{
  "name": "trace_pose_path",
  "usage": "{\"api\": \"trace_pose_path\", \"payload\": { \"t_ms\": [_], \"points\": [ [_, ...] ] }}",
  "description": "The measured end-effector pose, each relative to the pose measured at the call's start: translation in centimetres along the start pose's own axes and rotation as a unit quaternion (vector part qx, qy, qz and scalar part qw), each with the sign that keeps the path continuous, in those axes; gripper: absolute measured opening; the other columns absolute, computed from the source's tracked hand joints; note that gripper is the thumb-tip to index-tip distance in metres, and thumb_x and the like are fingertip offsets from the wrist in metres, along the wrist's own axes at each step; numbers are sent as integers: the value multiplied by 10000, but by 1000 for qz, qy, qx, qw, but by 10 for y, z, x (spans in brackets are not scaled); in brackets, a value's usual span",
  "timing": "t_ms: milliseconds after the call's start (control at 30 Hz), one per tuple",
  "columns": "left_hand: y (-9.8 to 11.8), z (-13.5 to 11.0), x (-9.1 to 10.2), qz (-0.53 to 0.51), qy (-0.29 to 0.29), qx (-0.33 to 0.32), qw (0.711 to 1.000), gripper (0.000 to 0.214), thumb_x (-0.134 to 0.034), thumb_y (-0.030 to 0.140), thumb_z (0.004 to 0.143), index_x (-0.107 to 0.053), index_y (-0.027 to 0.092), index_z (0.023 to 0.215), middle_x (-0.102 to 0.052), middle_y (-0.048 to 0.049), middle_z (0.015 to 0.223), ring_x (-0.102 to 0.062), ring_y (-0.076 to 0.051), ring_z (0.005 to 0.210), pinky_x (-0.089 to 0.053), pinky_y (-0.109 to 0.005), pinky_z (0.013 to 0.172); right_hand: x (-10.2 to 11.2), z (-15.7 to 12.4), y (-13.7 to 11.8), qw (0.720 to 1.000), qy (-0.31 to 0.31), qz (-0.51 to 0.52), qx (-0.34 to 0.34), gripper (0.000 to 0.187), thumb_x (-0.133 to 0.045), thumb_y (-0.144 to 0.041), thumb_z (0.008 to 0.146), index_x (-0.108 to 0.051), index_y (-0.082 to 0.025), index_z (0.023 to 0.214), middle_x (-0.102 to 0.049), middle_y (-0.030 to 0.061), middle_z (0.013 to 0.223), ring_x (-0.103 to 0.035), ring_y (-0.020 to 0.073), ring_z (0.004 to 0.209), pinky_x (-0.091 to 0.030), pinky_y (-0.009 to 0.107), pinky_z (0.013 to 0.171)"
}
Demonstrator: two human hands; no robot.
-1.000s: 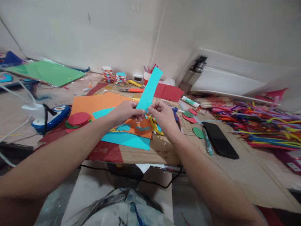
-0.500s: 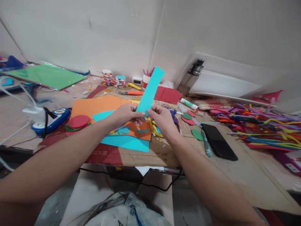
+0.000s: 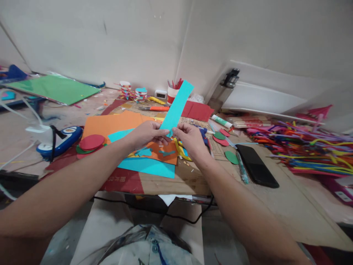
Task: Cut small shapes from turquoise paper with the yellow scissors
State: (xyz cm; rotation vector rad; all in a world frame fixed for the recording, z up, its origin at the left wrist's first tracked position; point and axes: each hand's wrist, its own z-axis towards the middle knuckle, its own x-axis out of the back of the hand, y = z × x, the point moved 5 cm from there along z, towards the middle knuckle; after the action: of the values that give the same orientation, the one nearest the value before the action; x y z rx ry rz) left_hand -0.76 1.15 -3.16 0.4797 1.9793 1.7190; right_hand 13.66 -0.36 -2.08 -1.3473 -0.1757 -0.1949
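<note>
Both hands hold a long teal paper strip by its near end, above the table. My left hand pinches the strip's lower left corner. My right hand pinches its lower right corner, fingers curled. The strip slants up and to the right, away from me. Under the hands lie orange paper sheets, a teal sheet and small teal cut-outs.
Red and green paper circles lie at the left beside a blue tape dispenser. A black phone, a pen, a glue stick and a pile of pipe cleaners lie right. A green sheet sits far left.
The camera view shifted slightly. The strip stays pinched in both hands and has tilted a touch further to the right; the hands have scarcely moved.
</note>
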Motion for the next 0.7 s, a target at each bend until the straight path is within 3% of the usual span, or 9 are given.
{"api": "trace_pose_path", "payload": {
  "t_ms": [700],
  "points": [
    [0,0,1,1,-1,-11,1000,262,-761,334,695,-699,91,772,-724,-109,717,-652,-141,597,-495,-247,584,1,0,1,1000,12,-11,8,192,-629,-346,736,-557,-184,662,-554,-21,623,-461,101,564,-365,247,558]
  ]
}}
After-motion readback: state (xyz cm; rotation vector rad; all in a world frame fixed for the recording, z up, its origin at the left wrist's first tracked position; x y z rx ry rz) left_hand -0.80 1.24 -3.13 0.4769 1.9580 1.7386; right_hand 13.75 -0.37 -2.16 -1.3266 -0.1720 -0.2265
